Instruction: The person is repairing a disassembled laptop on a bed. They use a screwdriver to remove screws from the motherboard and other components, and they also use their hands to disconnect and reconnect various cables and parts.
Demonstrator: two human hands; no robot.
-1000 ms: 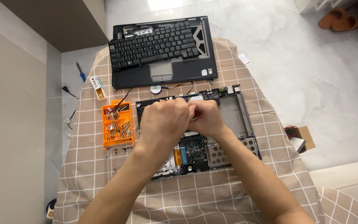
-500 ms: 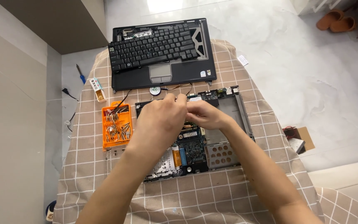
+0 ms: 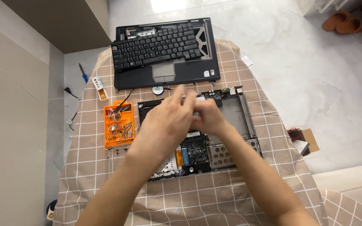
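Black laptop base (image 3: 235, 121) lies open on the checked cloth (image 3: 231, 196). Left hand (image 3: 164, 125) and right hand (image 3: 208, 117) meet over it, fingers bent; I cannot tell what they hold.

Worktop (image 3: 231, 201) under checked beige cloth; on it: opened laptop base (image 3: 239, 121), keyboard panel (image 3: 164, 50) behind, orange screw tray (image 3: 119, 125) left, small white box (image 3: 100, 88) near it.

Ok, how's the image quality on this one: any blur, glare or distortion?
Head view: the left hand is motion-blurred at the fingers; the right hand is sharper. Glare washes out the floor at the top edge. Wide-angle bending shows at the frame edges. The keyboard panel and orange bit tray are crisp.
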